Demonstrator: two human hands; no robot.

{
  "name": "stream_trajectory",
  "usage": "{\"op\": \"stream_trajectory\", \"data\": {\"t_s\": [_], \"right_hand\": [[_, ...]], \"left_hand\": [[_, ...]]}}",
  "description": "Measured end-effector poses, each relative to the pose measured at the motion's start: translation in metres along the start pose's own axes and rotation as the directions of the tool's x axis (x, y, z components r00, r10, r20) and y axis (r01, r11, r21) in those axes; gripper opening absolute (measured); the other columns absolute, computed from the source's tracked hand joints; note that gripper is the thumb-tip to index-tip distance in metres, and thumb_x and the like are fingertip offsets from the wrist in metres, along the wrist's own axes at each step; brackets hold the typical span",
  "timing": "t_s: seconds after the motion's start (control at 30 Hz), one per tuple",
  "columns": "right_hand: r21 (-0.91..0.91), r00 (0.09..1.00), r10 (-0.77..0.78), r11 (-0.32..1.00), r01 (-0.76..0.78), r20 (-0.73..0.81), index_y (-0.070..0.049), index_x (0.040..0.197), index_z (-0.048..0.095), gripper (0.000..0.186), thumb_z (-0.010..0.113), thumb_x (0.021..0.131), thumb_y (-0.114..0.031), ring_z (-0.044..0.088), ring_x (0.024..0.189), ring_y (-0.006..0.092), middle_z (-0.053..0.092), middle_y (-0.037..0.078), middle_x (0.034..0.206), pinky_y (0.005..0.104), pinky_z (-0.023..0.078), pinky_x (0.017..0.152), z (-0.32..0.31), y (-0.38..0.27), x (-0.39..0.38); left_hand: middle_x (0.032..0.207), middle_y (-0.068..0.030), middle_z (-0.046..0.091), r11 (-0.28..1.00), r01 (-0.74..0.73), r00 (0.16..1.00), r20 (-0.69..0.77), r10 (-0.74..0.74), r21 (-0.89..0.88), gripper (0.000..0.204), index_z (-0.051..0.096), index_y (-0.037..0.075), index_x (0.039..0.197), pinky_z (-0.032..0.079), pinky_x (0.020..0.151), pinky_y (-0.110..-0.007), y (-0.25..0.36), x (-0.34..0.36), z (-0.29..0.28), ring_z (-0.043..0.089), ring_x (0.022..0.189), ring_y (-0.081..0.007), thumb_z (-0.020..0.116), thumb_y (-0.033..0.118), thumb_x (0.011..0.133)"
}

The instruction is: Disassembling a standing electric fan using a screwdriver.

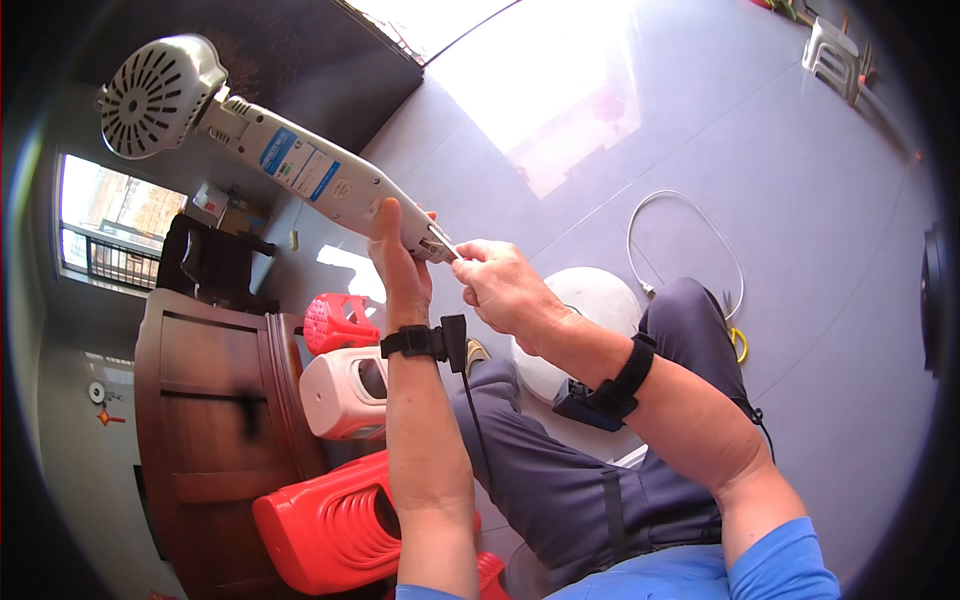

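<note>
A cream electric fan body, its long neck topped by a slotted round motor housing, slants up to the left without blades or a cage. My left hand is wrapped around the lower part of that neck, thumb on its labelled face. At the neck's lower end, my right hand pinches a thin pale cord-like piece, whose exact kind is unclear. Beneath my right forearm a round white disc lies on the floor, partly covered by the arm.
On the floor, a white cable loops beside my knee near yellow-handled scissors. Left of my legs stand a red stool, a pale pink stool and a brown wooden furniture panel. A white stool is far right.
</note>
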State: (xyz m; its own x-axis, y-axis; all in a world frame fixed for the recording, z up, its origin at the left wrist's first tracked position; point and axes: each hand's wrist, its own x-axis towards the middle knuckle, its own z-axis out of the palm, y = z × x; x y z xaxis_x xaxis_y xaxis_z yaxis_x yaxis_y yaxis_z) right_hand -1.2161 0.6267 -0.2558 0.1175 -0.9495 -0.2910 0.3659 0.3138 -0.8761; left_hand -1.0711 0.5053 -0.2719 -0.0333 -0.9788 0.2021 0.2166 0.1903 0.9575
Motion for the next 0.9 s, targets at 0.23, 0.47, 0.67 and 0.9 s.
{"op": "stream_trajectory", "data": {"t_s": [0.23,0.47,0.67,0.9], "right_hand": [[-0.932,0.762,-0.63,0.167,0.321,0.15,0.001,0.127,0.064,0.036,0.054,0.094,-0.009,0.065,0.053,0.0201,0.064,0.011,0.072,0.0341,0.048,0.046,-0.021,0.019,-0.029],[-0.908,0.579,-0.796,0.095,0.408,0.177,0.001,0.112,0.065,0.026,0.061,0.088,-0.008,0.071,0.068,0.021,0.067,0.013,0.082,0.033,0.056,0.057,-0.039,0.007,-0.056],[0.238,0.934,-0.152,0.942,0.236,-0.325,0.002,0.111,0.062,0.022,0.054,0.102,-0.016,0.038,0.045,0.0061,0.06,0.005,0.079,0.0221,0.027,0.039,-0.061,0.0,-0.073],[-0.289,0.981,-0.194,0.939,0.188,0.009,0.0,0.108,0.064,0.023,0.056,0.098,-0.02,0.052,0.045,0.0151,0.059,0.005,0.07,0.0316,0.041,0.042,-0.061,0.023,-0.069]], "left_hand": [[0.093,-0.0096,0.063,1.0,-0.014,0.999,-0.047,0.013,-0.018,0.05,0.055,0.0,0.117,0.056,0.072,-0.034,0.004,-0.025,0.025,0.069,0.083,-0.0221,0.076,0.037,0.09],[0.091,-0.0095,0.066,0.999,-0.032,0.998,-0.058,0.033,0.029,0.048,0.058,0.001,0.115,0.055,0.074,-0.034,0.003,-0.049,0.034,0.068,0.081,-0.0212,0.075,0.039,0.09],[0.089,-0.01,0.068,0.995,-0.032,0.999,-0.025,0.035,0.095,0.045,0.061,0.001,0.111,0.053,0.072,-0.031,0.017,-0.079,0.058,0.068,0.081,-0.0186,0.074,0.038,0.091],[0.093,-0.0064,0.069,0.995,-0.041,0.998,-0.046,0.045,0.09,0.036,0.065,0.0,0.111,0.053,0.073,-0.031,0.013,-0.096,0.062,0.067,0.081,-0.0161,0.077,0.025,0.088]]}}
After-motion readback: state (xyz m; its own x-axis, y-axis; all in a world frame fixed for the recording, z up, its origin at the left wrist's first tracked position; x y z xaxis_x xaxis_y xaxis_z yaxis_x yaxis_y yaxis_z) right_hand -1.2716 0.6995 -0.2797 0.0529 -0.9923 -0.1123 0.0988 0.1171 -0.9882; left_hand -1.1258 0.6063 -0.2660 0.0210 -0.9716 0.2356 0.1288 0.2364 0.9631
